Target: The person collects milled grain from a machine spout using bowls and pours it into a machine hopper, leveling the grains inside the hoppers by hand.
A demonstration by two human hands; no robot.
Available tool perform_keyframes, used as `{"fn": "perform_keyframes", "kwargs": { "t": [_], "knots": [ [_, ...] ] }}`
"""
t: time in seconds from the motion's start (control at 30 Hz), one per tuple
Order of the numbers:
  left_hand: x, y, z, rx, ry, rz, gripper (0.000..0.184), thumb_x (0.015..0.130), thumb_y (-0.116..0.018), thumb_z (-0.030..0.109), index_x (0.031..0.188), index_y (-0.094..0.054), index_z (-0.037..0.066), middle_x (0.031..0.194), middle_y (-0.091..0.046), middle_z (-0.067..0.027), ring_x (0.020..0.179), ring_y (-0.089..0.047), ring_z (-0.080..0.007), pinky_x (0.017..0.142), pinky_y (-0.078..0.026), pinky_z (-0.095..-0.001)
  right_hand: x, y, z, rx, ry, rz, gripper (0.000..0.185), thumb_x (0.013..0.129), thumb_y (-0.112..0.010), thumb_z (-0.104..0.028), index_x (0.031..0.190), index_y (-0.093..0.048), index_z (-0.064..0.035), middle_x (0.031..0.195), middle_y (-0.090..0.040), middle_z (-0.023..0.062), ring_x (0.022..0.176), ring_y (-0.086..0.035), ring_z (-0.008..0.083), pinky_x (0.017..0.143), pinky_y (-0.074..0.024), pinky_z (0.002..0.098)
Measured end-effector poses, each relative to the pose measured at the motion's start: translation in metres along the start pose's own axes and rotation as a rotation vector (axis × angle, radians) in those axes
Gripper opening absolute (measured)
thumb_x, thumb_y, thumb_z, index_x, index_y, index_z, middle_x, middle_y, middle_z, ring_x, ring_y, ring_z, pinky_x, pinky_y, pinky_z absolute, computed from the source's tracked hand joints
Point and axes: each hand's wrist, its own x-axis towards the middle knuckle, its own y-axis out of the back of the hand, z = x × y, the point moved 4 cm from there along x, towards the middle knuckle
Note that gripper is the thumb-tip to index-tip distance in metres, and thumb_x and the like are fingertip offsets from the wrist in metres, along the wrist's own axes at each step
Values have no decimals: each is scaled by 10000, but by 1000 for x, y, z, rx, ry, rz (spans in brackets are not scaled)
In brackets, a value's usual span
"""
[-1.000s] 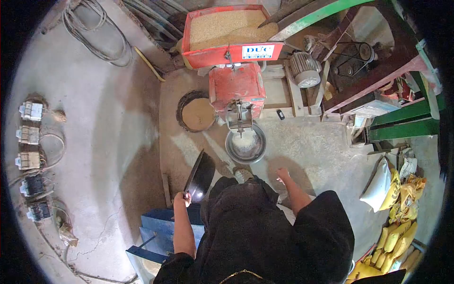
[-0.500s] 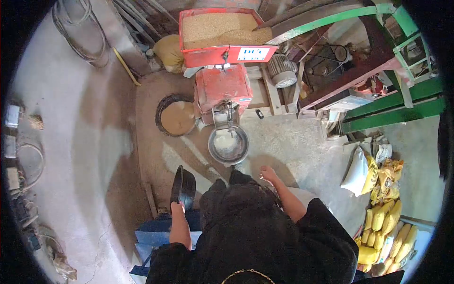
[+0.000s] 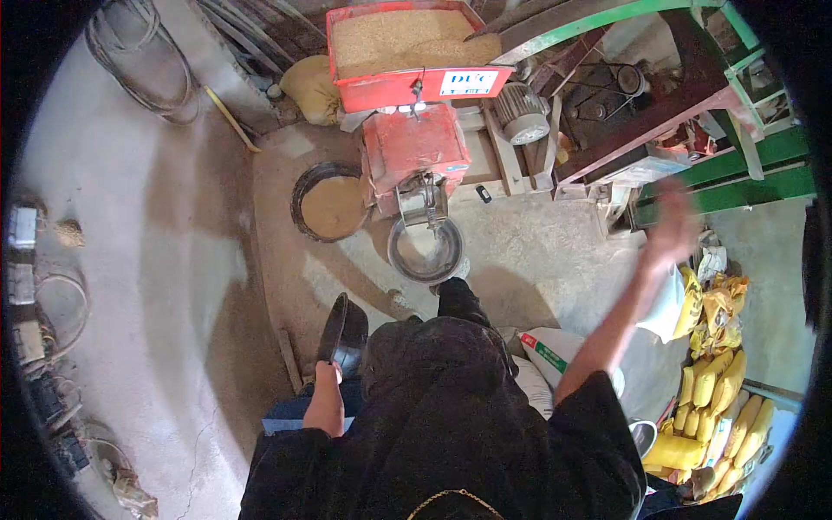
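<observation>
We see a red hopper [image 3: 377,90] at twelve o'clock, its label [image 3: 450,82] white with blue lettering [image 3: 471,79]; green beams [image 3: 767,190] at half past two; yellow sacks [image 3: 712,379] toward four; a black basin [image 3: 350,338] near half past seven; black clothing [image 3: 485,425] at six.

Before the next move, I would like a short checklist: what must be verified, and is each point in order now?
1. Left hand grips the dark basin: ok.
2. Dark basin held level: not ok, it is tilted steeply.
3. Right hand free of objects: cannot tell, it is motion-blurred.
4. Metal bowl below the outlet of the red machine: ok.
5. Grain in the red hopper: ok.
</observation>
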Motion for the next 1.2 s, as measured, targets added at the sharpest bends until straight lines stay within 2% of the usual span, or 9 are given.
{"fn": "perform_keyframes", "kwargs": {
  "t": [0.03, 0.13, 0.23, 0.3, 0.57, 0.7, 0.9, 1.0, 1.2],
  "knots": [
    [0, 1, 8, -27, 50, -11, 136, 808, -475, 129, 841, -566, 34, 797, -599, -90, 700, -593, -200, 560, -510, -314, 57, 39, -11, -385, 169, 106, 156, 838, -514, -90, 873, -665, -113, 901, -641, 68, 799, -614, 234, 678, -488, 380],
    [-11, 6, 37, 24, 66, -82, 124, 803, -511, 155, 771, -576, 56, 733, -606, -108, 671, -591, -243, 562, -499, -365, 64, 85, -25, 199, -19, 135, 153, 838, -514, -103, 878, -661, -115, 909, -638, 69, 802, -612, 231, 681, -487, 375],
    [-78, -11, 66, 1341, -1043, -168, 166, 776, -588, 187, 855, -589, 42, 838, -617, -170, 787, -593, -342, 657, -486, -418, -23, 60, -57, 432, -253, -203, 151, 837, -513, -116, 884, -657, -116, 916, -635, 70, 806, -609, 229, 684, -485, 369],
    [-100, -16, 69, 1555, -1223, -41, 238, 757, -639, 208, 911, -597, 32, 908, -625, -211, 864, -594, -408, 719, -477, -454, -95, 50, -72, 546, -369, -427, 151, 837, -512, -125, 888, -654, -117, 921, -633, 70, 808, -608, 227, 687, -485, 365],
    [-4, -21, 66, 1533, -1195, 15, 300, 745, -663, 229, 951, -566, 33, 889, -618, -211, 854, -599, -396, 735, -480, -454, -183, 50, -102, 746, -578, -697, 155, 835, -510, -161, 902, -643, -121, 940, -625, 73, 816, -602, 220, 695, -481, 350],
    [37, -27, 55, 1031, -1032, -63, 271, 748, -651, 199, 938, -590, 16, 881, -614, -223, 834, -604, -385, 719, -482, -439, -165, 55, -108, 790, -543, -631, 160, 835, -509, -179, 910, -638, -122, 950, -621, 74, 821, -599, 216, 699, -480, 342],
    [-47, -38, 29, 1411, -865, -120, 267, 749, -660, 199, 919, -568, 14, 861, -610, -234, 810, -608, -389, 695, -484, -430, -112, 70, -117, 885, -377, -399, 171, 833, -507, -206, 920, -629, -125, 964, -615, 76, 827, -594, 211, 705, -477, 331],
    [-87, -45, 22, 1635, -1208, -57, 296, 747, -669, 224, 915, -550, 11, 860, -614, -223, 832, -610, -378, 709, -488, -437, -68, 89, -127, 965, -194, -189, 178, 833, -506, -219, 926, -625, -126, 972, -612, 77, 831, -592, 208, 708, -476, 325],
    [32, -58, 41, 1674, -988, -145, 344, 767, -650, 307, 985, -568, 53, 946, -626, -171, 904, -609, -343, 771, -491, -448, 24, 148, -157, 1137, 256, 291, 194, 832, -504, -246, 937, -617, -129, 986, -606, 78, 837, -587, 202, 715, -474, 314]
  ]
}}
